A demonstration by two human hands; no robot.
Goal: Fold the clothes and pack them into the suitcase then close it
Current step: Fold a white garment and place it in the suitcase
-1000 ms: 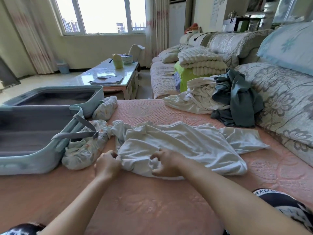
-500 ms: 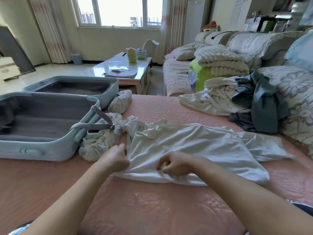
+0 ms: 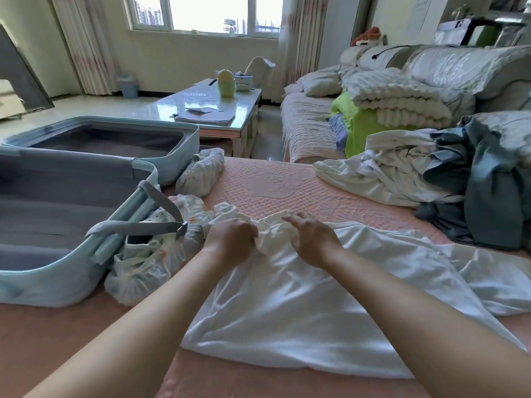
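A person's left hand [image 3: 230, 239] has its fingers curled tight round a bunched far edge of a white garment [image 3: 301, 305], and the right hand [image 3: 311, 241], just beside it at three o'clock, has bent fingers gathering the same bunch; its thumb is hidden. The garment lies spread on a pink quilted cover [image 3: 273, 188], running from the hands towards five o'clock, with one part trailing off at three o'clock. At nine o'clock from the hands a pale blue suitcase [image 3: 57, 282] lies open, both halves showing grey lining, and a grey strap [image 3: 138, 226] hangs over its near rim. A patterned bundle [image 3: 149, 254] rests against that rim, touching the garment's bunched end, and a second patterned bundle [image 3: 201, 170] lies at eleven o'clock by the far half. At two o'clock, well apart from the hands, a heap of white clothes [image 3: 388, 170] sits touching a dark teal garment [image 3: 482, 179].
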